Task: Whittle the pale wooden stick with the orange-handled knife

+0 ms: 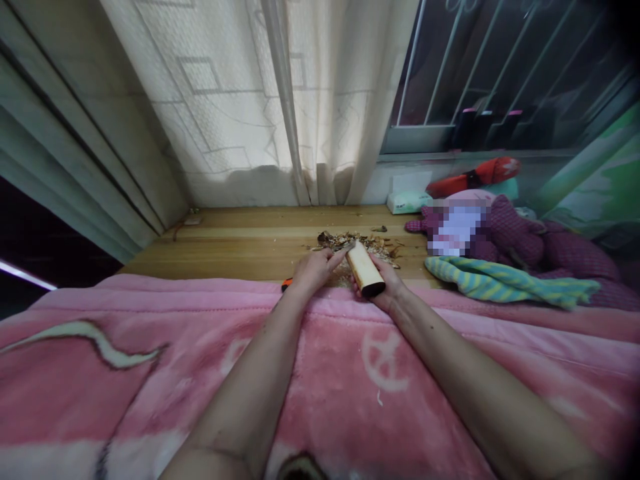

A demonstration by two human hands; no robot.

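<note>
My right hand (387, 283) is wrapped around a pale wooden block (366, 269) with a dark, rounded near end. The block tilts, its far end pointing away from me. My left hand (313, 270) is closed just left of it, with a finger or thumb stretched to the block's far end. An orange and black handle end (287, 285) shows behind the left hand, in line with a greyish tip at the block; it looks like a knife, mostly hidden by the hand. Brown and pale wood shavings (350, 238) lie heaped beyond the block.
A pink blanket (330, 393) covers the near side, under my forearms. The wooden surface (235, 233) runs back to curtains (215, 100). On the right are a tissue pack (410, 202), a striped cloth (510, 281), a purple plush toy (565, 250) and a red folded umbrella-like item (475, 176).
</note>
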